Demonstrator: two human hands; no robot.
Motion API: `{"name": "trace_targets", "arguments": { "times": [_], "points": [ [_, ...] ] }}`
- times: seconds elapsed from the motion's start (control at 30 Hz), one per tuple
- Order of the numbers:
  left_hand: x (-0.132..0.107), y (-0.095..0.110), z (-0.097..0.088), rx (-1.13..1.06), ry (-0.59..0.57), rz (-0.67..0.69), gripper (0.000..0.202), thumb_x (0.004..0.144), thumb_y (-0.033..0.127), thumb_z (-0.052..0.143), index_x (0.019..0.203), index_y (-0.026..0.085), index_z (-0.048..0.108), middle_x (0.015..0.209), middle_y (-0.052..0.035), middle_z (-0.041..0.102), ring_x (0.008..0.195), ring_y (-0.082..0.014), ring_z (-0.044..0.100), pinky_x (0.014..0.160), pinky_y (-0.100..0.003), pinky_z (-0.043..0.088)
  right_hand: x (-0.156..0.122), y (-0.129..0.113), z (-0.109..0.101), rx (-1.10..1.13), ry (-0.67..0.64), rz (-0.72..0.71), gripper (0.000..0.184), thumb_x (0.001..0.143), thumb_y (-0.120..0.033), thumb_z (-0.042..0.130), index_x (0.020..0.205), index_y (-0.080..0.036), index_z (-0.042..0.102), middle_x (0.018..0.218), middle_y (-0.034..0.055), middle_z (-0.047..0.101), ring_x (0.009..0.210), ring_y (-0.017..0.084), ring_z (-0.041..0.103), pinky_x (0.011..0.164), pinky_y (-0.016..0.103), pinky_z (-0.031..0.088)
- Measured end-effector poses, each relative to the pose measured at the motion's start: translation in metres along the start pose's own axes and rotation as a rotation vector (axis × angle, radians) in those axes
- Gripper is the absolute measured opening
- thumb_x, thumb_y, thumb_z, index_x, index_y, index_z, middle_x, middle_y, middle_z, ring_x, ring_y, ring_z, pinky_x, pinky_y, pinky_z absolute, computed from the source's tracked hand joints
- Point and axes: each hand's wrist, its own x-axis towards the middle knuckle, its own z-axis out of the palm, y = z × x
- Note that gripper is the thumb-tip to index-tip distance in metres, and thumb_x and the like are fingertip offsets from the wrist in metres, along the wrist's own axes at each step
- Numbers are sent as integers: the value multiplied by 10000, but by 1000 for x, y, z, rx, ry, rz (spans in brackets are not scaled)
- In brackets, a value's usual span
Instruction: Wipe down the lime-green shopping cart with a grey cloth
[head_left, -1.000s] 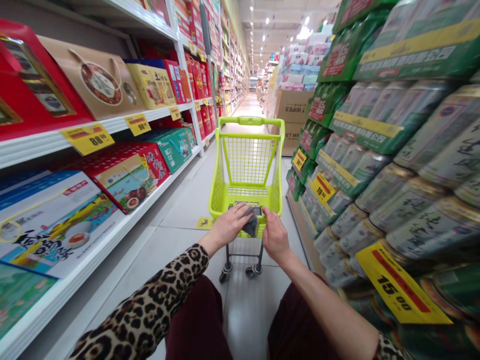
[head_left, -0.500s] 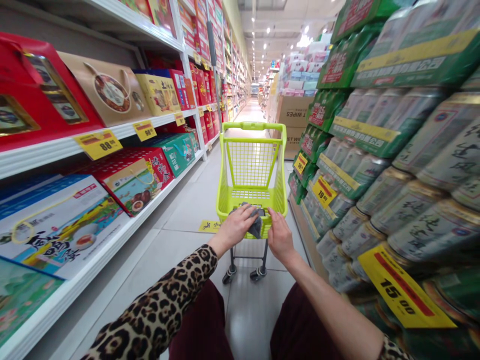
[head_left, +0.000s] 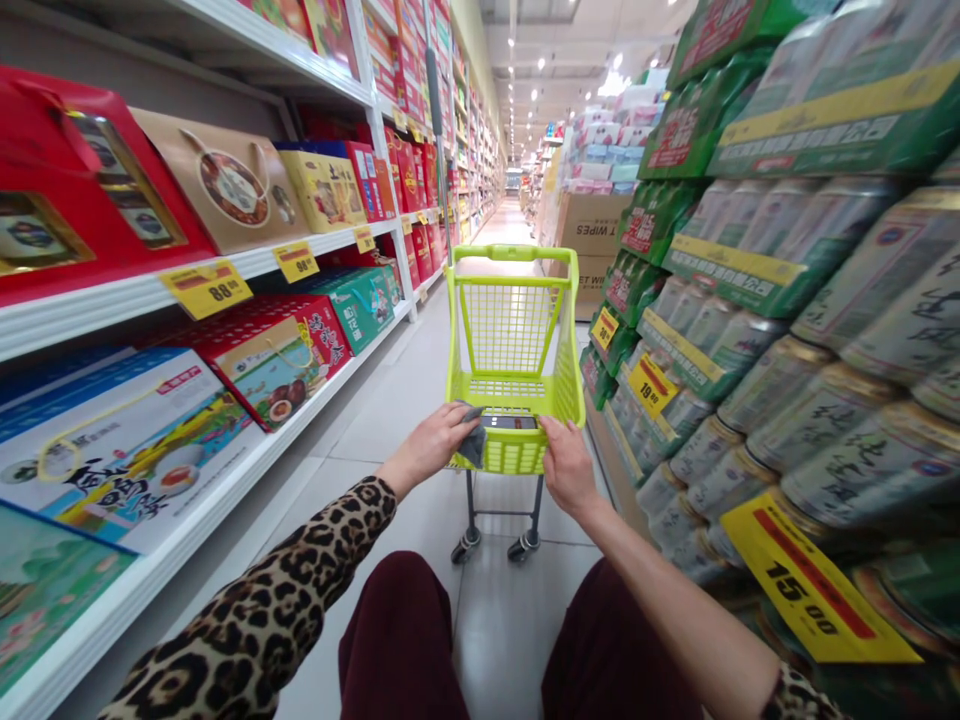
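Observation:
A small lime-green shopping cart (head_left: 514, 330) stands in the aisle in front of me. My left hand (head_left: 431, 445) is closed on a grey cloth (head_left: 472, 447) at the left end of the cart's near rim. My right hand (head_left: 568, 465) grips the right end of that rim. A dark flat plate (head_left: 508, 422) on the rim shows between my hands. The cart's basket looks empty.
Shelves of boxed gift sets (head_left: 247, 350) with yellow price tags (head_left: 206, 288) line the left. Stacked packs of green cans (head_left: 787, 330) crowd the right, close to my arm. Cardboard boxes (head_left: 589, 235) stand beyond the cart. The tiled aisle (head_left: 495, 215) runs on ahead.
My left hand has slid the grey cloth left along the cart's rim, uncovering the dark plate. The cart and view have shifted slightly right.

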Motion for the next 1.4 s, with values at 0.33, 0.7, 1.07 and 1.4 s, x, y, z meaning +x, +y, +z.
{"name": "trace_targets", "arguments": {
  "times": [0.33, 0.7, 1.07, 1.4],
  "points": [
    [-4, 18, 1, -12, 75, 9, 238, 867, 144, 431, 1046, 120, 586, 1069, -137, 600, 1070, -202, 510, 890, -402, 495, -3, 7, -13, 64, -87, -25, 333, 815, -196, 423, 1116, -163, 560, 1129, 98, 605, 1194, 240, 456, 1040, 512, 254],
    [29, 37, -10, -120, -75, 276, 289, 887, 117, 358, 1085, 110, 568, 1140, -134, 584, 1162, -200, 466, 962, -364, 453, 7, 53, -39, 136, -12, 126, 223, 844, -253, 396, 789, -190, 603, 876, 55, 683, 1071, 243, 571, 1031, 498, 278],
    [60, 33, -2, -179, -99, 261, 292, 894, 207, 373, 1077, 98, 573, 1094, -149, 582, 1145, -208, 460, 983, -383, 425, 23, 90, -44, 134, -68, 255, 301, 839, -332, 375, 716, -189, 610, 862, 74, 697, 1046, 255, 587, 1024, 484, 290],
    [92, 51, 29, -105, -2, 377, 311, 894, 147, 359, 1141, 98, 543, 1168, -116, 568, 1187, -203, 423, 1016, -377, 404, 8, 36, -49, 22, -196, 207, 337, 896, -277, 305, 878, -187, 629, 927, 60, 678, 1024, 206, 572, 1003, 431, 301]
  ]
}}
